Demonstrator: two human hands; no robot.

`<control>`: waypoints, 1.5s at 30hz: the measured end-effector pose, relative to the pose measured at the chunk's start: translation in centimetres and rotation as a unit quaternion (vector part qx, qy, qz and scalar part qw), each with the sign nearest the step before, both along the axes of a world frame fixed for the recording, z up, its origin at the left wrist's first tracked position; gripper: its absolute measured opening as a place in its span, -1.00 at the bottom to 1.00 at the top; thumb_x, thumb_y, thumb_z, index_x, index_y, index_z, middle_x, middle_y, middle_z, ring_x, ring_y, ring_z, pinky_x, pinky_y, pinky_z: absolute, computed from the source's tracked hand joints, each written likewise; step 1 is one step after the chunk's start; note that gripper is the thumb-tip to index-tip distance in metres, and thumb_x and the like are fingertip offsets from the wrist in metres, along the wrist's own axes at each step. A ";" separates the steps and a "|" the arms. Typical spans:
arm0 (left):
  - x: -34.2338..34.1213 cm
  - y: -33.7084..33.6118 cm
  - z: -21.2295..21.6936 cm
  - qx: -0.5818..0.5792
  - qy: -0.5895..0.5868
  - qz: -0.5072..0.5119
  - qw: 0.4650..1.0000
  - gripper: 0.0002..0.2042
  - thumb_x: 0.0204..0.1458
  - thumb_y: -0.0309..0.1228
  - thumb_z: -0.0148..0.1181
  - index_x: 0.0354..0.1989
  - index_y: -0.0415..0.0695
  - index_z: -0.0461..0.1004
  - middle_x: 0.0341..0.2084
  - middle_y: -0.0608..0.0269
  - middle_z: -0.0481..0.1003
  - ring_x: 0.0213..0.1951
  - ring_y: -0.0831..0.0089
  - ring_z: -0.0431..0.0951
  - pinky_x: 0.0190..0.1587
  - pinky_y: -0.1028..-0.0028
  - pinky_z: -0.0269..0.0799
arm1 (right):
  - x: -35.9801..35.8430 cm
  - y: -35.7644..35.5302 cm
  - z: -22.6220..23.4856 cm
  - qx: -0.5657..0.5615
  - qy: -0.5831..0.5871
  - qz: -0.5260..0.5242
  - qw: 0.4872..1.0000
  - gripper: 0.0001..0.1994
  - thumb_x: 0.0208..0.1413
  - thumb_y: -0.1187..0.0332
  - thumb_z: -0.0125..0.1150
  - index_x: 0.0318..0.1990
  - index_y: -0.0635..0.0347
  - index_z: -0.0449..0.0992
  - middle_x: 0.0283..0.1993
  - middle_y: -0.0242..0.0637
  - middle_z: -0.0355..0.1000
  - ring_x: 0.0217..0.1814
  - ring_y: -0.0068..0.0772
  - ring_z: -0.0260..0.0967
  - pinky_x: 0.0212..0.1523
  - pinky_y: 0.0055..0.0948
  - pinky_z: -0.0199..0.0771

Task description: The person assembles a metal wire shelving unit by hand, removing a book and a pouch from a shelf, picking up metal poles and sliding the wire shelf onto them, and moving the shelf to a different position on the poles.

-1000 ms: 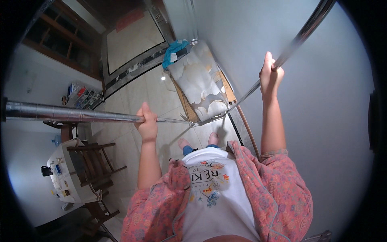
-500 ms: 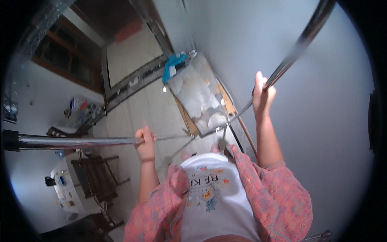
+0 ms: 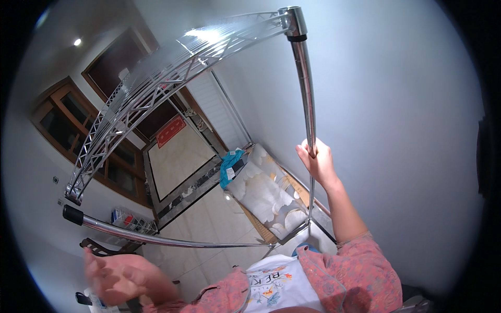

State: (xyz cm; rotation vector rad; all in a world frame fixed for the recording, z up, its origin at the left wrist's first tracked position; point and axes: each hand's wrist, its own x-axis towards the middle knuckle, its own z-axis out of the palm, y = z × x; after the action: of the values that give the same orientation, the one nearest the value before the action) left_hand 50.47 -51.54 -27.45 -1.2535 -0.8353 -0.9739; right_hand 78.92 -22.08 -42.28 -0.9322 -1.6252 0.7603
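Observation:
My right hand is closed around a chrome pole that rises along the wall. At its top, the pole meets a corner collar of a chrome wire shelf. Below and left of a second chrome pole, my left hand is off the metal, blurred, with its palm showing and its fingers apart. This pole has a black end cap, just below another corner collar of the shelf. Both poles run down to a lower frame beside a grey, white and gold patterned sheet.
A teal bag lies at the far end of the sheet. The grey-white wall stands close on the right. Leftward are a dark chair, a small rack of items and brown-framed windows. A red mat lies farther off.
My left hand has let go of the left pole and dropped below it. My right hand keeps its hold. The view has tipped up, bringing the wire shelf into sight.

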 end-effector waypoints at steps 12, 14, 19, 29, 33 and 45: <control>16.0 19.0 10.3 -0.198 0.103 0.173 0.959 -0.41 -0.14 -0.27 0.40 0.13 -0.04 0.36 -0.13 0.19 0.37 -0.08 0.28 0.39 -0.04 0.40 0.34 | -0.2 3.6 17.2 0.080 0.276 0.371 0.883 -0.64 0.26 0.15 0.03 -0.02 0.31 0.36 -0.47 -0.44 0.31 -0.44 -0.67 0.29 -0.40 -0.63 0.36; 15.7 20.9 10.4 -0.179 0.111 0.213 0.954 -0.50 -0.09 -0.29 0.35 0.08 -0.03 0.39 -0.28 0.25 0.43 -0.28 0.33 0.47 -0.23 0.44 0.42 | -0.4 3.5 18.7 0.028 0.278 0.467 0.839 -0.66 0.32 0.15 -0.07 -0.11 0.30 0.40 -0.45 -0.43 0.34 -0.43 -0.65 0.33 -0.35 -0.62 0.44; 15.6 23.2 11.0 -0.167 0.151 0.251 0.942 -0.66 -0.03 -0.28 0.28 -0.07 0.01 0.39 -0.56 0.36 0.36 -0.57 0.47 0.47 -0.57 0.51 0.38 | -0.5 5.2 19.1 0.047 0.300 0.542 0.784 -0.68 0.34 0.15 -0.11 -0.16 0.27 0.40 -0.41 -0.41 0.38 -0.39 -0.61 0.37 -0.28 -0.60 0.47; 16.6 23.2 12.2 -0.160 0.223 0.278 0.921 -0.72 0.01 -0.15 0.18 -0.27 -0.06 0.36 -0.67 0.31 0.34 -0.69 0.41 0.45 -0.68 0.49 0.37 | -0.2 4.2 19.5 0.040 0.284 0.450 0.846 -0.65 0.31 0.08 -0.09 -0.37 0.16 0.34 -0.59 -0.52 0.21 -0.58 -0.72 0.10 -0.58 -0.67 0.15; 17.5 22.4 12.4 -0.162 0.248 0.313 0.902 -0.74 -0.03 -0.21 0.20 -0.26 -0.06 0.36 -0.68 0.31 0.34 -0.69 0.41 0.45 -0.68 0.48 0.37 | -0.5 4.0 19.4 0.028 0.279 0.422 0.862 -0.60 0.31 0.05 -0.11 -0.42 0.18 0.37 -0.58 -0.46 0.27 -0.57 -0.64 0.19 -0.54 -0.62 0.22; 16.2 22.9 11.8 -0.155 0.264 0.248 0.919 -0.74 -0.10 -0.23 0.23 -0.31 -0.04 0.33 -0.68 0.30 0.37 -0.67 0.38 0.48 -0.65 0.44 0.39 | -0.8 2.8 18.9 0.058 0.285 0.362 0.886 -0.68 0.32 0.11 -0.10 -0.36 0.14 0.39 -0.61 -0.52 0.21 -0.63 -0.70 0.12 -0.65 -0.65 0.12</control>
State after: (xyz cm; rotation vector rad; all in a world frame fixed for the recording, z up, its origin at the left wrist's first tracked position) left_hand 66.64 -28.59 -15.67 -1.3871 -0.8284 -0.0782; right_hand 78.07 -19.29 -23.43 0.0518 -1.4343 1.2821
